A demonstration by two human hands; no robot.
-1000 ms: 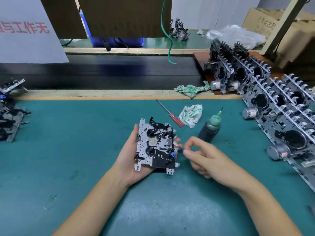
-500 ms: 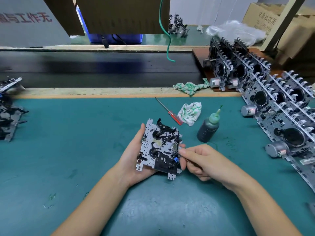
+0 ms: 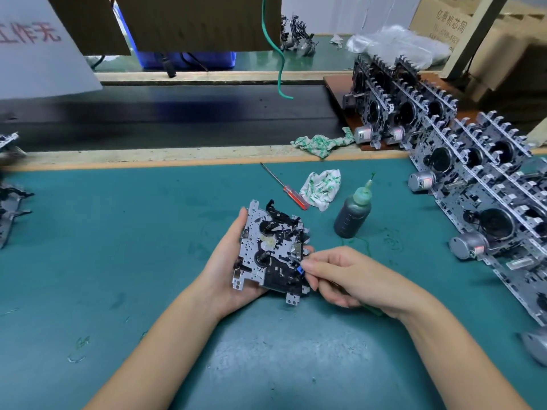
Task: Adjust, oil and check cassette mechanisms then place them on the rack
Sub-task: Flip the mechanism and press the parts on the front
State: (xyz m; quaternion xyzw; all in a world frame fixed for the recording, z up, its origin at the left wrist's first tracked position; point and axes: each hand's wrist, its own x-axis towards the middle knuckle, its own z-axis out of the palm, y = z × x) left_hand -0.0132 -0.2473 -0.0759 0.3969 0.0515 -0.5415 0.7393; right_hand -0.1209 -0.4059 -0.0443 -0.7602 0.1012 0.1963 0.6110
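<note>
Slippage worried us at centre frame: left hand [image 3: 228, 270] cradled the mechanism [image 3: 270, 250] loosely, right hand [image 3: 346, 276] seemingly pinching its blue tab [image 3: 299, 270]; a hard tug could drop it.

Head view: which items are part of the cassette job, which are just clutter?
Job:
- cassette mechanism, held in left hand
- right hand, fingertips at its right edge
- oil bottle
- screwdriver
- rack of finished mechanisms

Lying about:
- rag by the screwdriver
- second rag on the wooden ledge
- cardboard box
- plastic bag
</note>
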